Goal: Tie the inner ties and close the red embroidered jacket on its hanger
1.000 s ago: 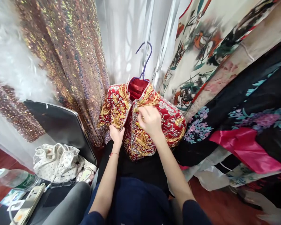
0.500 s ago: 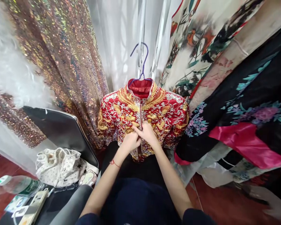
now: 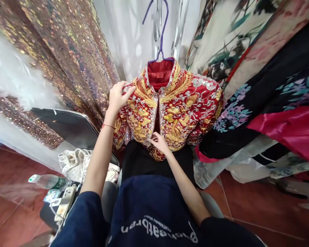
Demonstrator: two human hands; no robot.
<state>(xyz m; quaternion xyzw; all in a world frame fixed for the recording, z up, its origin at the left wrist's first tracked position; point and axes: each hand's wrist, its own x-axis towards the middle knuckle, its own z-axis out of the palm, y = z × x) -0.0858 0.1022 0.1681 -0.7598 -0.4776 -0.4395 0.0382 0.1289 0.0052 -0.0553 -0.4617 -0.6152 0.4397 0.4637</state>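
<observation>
Hanging upright on purple hanger [image 3: 158, 37], straight ahead: red embroidered jacket [image 3: 175, 109]. Left hand [image 3: 117, 96] gripping its shoulder, high; right hand [image 3: 158, 142] pinching the front hem, low, nearer the body.

Red jacket [image 3: 180, 109] — gold embroidery, front nearly closed, on purple hanger [image 3: 161, 31]

My left hand [image 3: 117, 97] rests on the jacket [image 3: 180, 109]: red cloth, rough with raised gold and silver embroidery. Its hanger [image 3: 161, 32] looks like smooth purple plastic. Beside it, sequin fabric [image 3: 67, 58] glitters; the floor [image 3: 12, 192] shines.
</observation>
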